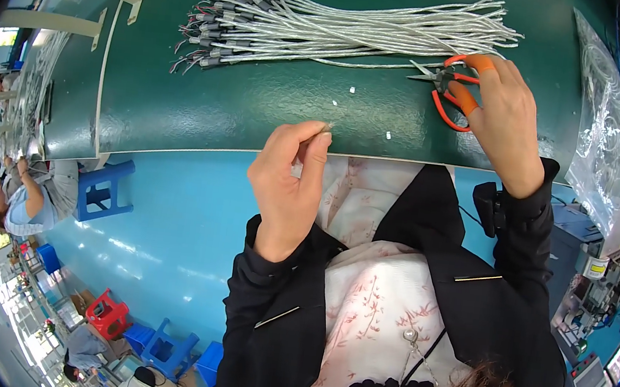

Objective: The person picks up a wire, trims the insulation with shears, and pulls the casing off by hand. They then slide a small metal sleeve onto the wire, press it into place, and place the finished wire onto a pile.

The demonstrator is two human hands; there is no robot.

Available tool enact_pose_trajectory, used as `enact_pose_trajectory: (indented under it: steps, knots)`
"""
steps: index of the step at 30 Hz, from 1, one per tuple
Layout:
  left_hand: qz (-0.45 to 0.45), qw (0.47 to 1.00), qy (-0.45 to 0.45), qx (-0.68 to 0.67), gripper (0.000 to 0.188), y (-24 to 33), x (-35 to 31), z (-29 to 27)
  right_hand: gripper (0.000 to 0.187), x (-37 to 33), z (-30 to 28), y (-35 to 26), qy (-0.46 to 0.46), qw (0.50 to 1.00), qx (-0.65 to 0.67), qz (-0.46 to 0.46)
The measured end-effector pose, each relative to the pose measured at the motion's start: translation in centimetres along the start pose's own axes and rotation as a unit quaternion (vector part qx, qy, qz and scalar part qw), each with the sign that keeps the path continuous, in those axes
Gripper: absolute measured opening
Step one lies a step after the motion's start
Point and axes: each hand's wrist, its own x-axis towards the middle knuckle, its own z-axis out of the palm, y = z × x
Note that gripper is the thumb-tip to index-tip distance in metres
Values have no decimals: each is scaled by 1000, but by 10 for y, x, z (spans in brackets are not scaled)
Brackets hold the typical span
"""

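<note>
My left hand [288,180] is closed in a pinch at the front edge of the green table [259,104]. A tiny bit of something shows at its fingertips, too small to name. My right hand [505,109], with orange covers on two fingers, has its fingers at the handles of orange-handled wire cutters [443,78]. The jaws are spread and point left. Behind them lies a long bundle of silver cables [374,33], with grey sleeves and thin bare-ended wires at the left end. One cable [374,66] lies apart along the near side, its right end by the cutter jaws.
Small white scraps [351,90] lie on the table between my hands. A clear plastic bag [602,112] hangs over the right edge. A person [34,196] sits at the left near a blue stool [105,190]; a red stool [108,314] stands farther off.
</note>
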Motion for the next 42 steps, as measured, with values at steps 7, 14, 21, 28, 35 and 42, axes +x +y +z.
enact_pose_trajectory:
  steps: [7,14,21,28,35,42]
  knots:
    - [176,971,-11,162,20,0,-3,7,26,14,-14,-53,-142,934,327,9]
    - [262,939,-66,214,31,1,-12,5,18,13,-1,-66,-208,888,363,-191]
    - [257,931,-205,159,34,11,-26,-23,17,2,-11,-72,-232,834,446,-226]
    - [-51,972,-25,230,6,-12,-26,-79,14,4,-25,-23,-207,883,399,-134]
    - [-225,950,-69,-205,8,-1,-11,-55,13,7,-13,-58,-130,921,328,-163]
    - [-238,875,-51,-419,8,-6,-12,-38,22,32,34,-57,58,967,201,-143]
